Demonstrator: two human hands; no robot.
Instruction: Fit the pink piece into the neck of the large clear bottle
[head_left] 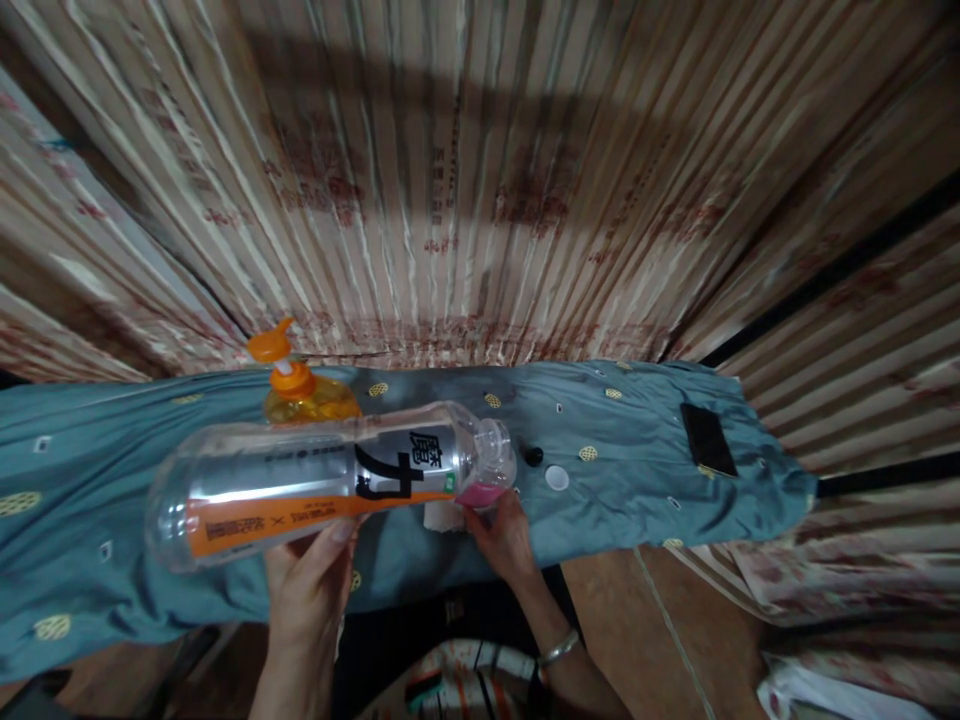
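Observation:
My left hand (311,575) is closed around a big clear plastic drink bottle (300,480) with a silver and orange label. The bottle lies nearly level, its neck toward the right. At its mouth, my right hand (506,540) grips a small clear container with pink in its lower part (482,495). The bottle's neck overlaps this container, so I cannot tell whether they touch. A white piece (444,516), perhaps tissue, shows under the bottle beside my right fingers. Just right of the mouth lie a black cap (534,456) and a white round cap (556,477).
Behind the drink bottle stands a pump bottle (315,400) of yellow liquid with an orange pump head. A black phone (708,440) lies toward the right end of the narrow table, on its green cloth (637,500). Patterned curtains (465,200) hang close behind.

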